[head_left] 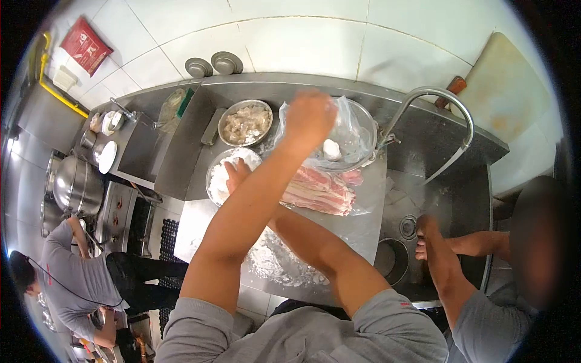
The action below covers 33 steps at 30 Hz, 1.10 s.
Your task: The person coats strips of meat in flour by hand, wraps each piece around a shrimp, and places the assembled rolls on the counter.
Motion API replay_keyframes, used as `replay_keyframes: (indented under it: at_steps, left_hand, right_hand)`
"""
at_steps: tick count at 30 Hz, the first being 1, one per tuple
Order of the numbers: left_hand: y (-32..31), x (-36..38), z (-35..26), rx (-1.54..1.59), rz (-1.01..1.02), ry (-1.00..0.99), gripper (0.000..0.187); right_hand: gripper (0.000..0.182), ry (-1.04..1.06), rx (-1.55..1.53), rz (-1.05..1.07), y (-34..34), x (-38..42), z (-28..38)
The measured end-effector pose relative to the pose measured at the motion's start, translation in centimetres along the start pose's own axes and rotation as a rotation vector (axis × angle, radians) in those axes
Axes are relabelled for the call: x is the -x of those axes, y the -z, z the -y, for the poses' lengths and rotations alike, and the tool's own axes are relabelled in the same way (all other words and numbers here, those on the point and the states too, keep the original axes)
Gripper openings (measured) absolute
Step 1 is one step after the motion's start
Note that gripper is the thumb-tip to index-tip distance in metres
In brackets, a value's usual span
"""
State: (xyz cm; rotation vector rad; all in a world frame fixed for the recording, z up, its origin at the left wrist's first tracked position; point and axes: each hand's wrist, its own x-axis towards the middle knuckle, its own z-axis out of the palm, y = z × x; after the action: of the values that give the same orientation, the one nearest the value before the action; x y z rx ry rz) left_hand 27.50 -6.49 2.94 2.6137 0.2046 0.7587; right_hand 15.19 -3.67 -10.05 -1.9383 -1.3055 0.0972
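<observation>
Right hand (238, 175) reaching into powder (217, 181), likely sitting close for access, nine o'clock from meat (321, 195); left hand (311, 117) blurring, twelve; cannot tell either's fingers.

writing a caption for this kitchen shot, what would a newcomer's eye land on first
Probably the crossed forearms mid-picture: the blurred left hand appears over a plastic-lined bowl, while the right hand is in the white powder of another, further left. Next, perhaps, the pink, raw-looking meat just below the plastic-lined bowl in the view, partly hidden behind the left forearm.
</observation>
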Motion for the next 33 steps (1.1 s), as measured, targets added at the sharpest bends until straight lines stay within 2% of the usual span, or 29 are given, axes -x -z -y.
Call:
replay_keyframes:
  at_steps: [1,2,4,6,8,10,11,14,17,19,20,21,23,24,26,27,30,33]
  left_hand:
    - [1.1,0.2,1.0,-0.094,-0.138,-0.026,0.027]
    - [1.8,1.0,1.9,-0.115,-0.133,0.095,0.032]
    - [1.5,3.1,3.9,-0.151,-0.123,0.333,0.046]
    - [-1.0,5.1,6.4,0.050,0.012,0.386,0.056]
    - [-1.3,5.7,6.3,0.198,0.063,0.408,0.061]
    - [-1.5,5.9,4.2,0.297,0.037,0.415,0.062]
    - [-1.3,5.6,3.7,0.337,-0.029,0.295,0.065]
    - [0.9,5.0,2.6,0.169,-0.218,0.150,0.070]
    - [1.0,5.4,3.9,-0.237,-0.429,0.346,0.070]
    - [0.2,5.8,6.6,0.207,-0.218,0.607,0.071]
    - [-0.5,6.0,8.0,0.428,-0.107,0.731,0.071]
    - [-1.6,6.1,9.0,0.448,-0.085,0.697,0.072]
    - [-2.7,5.7,9.1,0.474,-0.039,0.621,0.072]
    - [-2.7,5.3,8.3,0.482,-0.015,0.581,0.070]
    - [0.9,4.2,2.9,0.476,0.038,0.502,0.064]
    - [0.8,4.0,2.4,0.398,0.084,0.475,0.060]
    - [-0.3,4.6,3.0,0.234,0.040,0.279,0.059]
    - [0.6,5.6,2.1,0.271,0.073,0.356,0.059]
  right_hand:
    - [0.048,0.053,0.004,-0.076,-0.8,0.1,-0.7]
    - [0.048,0.103,0.008,-0.153,-1.7,0.3,-1.3]
    - [0.049,-0.068,-0.514,-0.050,-0.7,0.6,-1.1]
    - [0.050,-0.086,-0.437,-0.013,-1.0,0.9,-1.0]
    - [0.050,0.049,0.236,-0.053,-3.0,0.8,-1.9]
    - [0.050,-0.076,0.141,0.052,-1.7,-0.8,-1.2]
    - [0.050,-0.139,0.093,0.105,-0.9,-1.3,-0.6]
    - [0.049,-0.147,0.082,-0.044,-0.5,-0.9,0.3]
    - [0.052,0.026,0.208,0.047,-0.1,0.5,0.2]
    - [0.055,0.021,-0.329,-0.132,-3.6,1.2,-1.8]
    - [0.056,0.017,-0.325,-0.119,-3.9,1.3,-1.9]
    - [0.058,0.014,-0.322,-0.105,-4.1,1.4,-1.9]
    - [0.061,0.002,0.243,0.112,-0.9,1.0,-0.7]
    - [0.062,-0.028,0.220,0.127,0.1,0.7,-0.1]
    - [0.065,-0.091,0.175,0.161,1.3,0.5,0.4]
    - [0.065,-0.074,0.214,0.164,1.3,0.7,0.4]
    - [0.063,-0.041,0.263,0.167,1.4,1.0,0.4]
    - [0.061,-0.073,0.167,0.168,0.5,0.5,0.4]
